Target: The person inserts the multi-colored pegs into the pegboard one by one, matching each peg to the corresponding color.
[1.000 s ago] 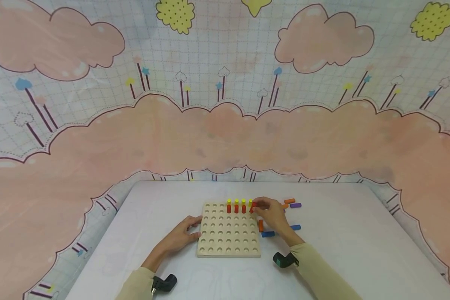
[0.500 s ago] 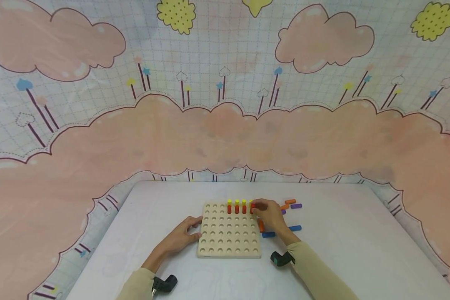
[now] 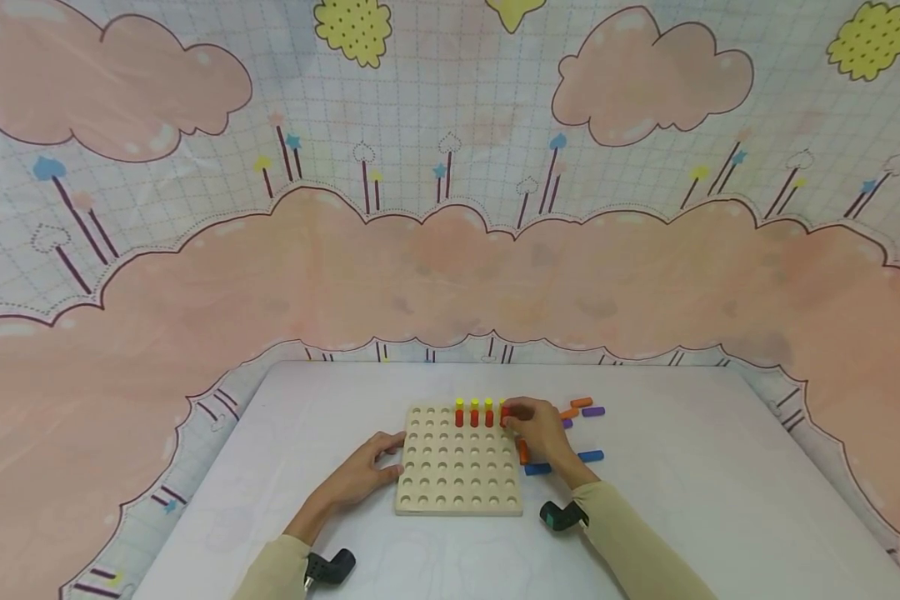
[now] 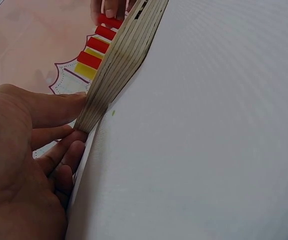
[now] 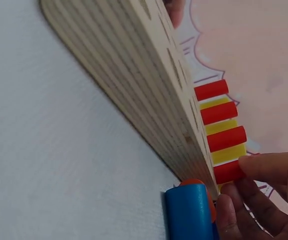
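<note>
A pale wooden pegboard (image 3: 457,479) with rows of round holes lies on the white table. Yellow pegs (image 3: 474,403) stand along its far row, with red pegs (image 3: 474,418) upright in the row before them. At the far right corner my right hand (image 3: 540,425) pinches a red peg (image 5: 228,172) between thumb and fingers, the peg's lower end at the board's surface in the right wrist view. My left hand (image 3: 363,467) rests against the board's left edge, thumb and fingertips touching its side; the layered wooden edge shows beside the thumb (image 4: 58,109) in the left wrist view.
Loose pegs lie right of the board: blue ones (image 3: 591,456), orange ones (image 3: 582,402) and a purple one (image 3: 592,412). An orange peg (image 3: 523,452) lies right beside the board's edge. A printed cloth backdrop (image 3: 450,283) rises behind the table.
The red peg in my right hand has gone from slightly tilted to more upright in its row, and the right forearm has shifted a little left. My left hand has stayed at the board.
</note>
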`<state>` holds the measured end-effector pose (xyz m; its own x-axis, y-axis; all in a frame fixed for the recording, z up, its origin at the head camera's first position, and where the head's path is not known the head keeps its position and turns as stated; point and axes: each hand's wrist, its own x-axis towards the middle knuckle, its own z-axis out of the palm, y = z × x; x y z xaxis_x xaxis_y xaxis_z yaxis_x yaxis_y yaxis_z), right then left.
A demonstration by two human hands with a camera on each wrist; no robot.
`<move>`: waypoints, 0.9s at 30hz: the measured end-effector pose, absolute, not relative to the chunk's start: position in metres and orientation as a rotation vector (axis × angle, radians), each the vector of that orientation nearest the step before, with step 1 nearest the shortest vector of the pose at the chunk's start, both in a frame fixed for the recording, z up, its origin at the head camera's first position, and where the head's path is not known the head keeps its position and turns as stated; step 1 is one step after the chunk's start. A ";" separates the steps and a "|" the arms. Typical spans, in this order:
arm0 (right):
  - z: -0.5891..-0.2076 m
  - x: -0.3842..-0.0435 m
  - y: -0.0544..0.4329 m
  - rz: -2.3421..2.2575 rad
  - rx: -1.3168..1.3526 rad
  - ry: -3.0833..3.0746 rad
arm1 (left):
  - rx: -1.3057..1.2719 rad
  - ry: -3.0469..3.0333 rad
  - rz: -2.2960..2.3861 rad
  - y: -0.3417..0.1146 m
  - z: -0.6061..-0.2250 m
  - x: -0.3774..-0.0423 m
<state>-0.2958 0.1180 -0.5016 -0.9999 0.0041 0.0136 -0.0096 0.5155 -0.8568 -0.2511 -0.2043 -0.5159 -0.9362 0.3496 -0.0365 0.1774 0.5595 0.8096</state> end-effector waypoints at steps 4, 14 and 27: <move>-0.502 -0.297 0.118 1.499 -0.022 -2.758 | 0.444 2.601 1.316 -0.204 -0.516 -0.252; -0.495 -0.295 0.122 1.553 -0.051 -2.759 | 0.436 2.590 1.331 -0.203 -0.514 -0.252; -0.476 -0.282 0.143 1.436 0.097 -2.709 | 0.412 2.593 1.326 -0.203 -0.514 -0.247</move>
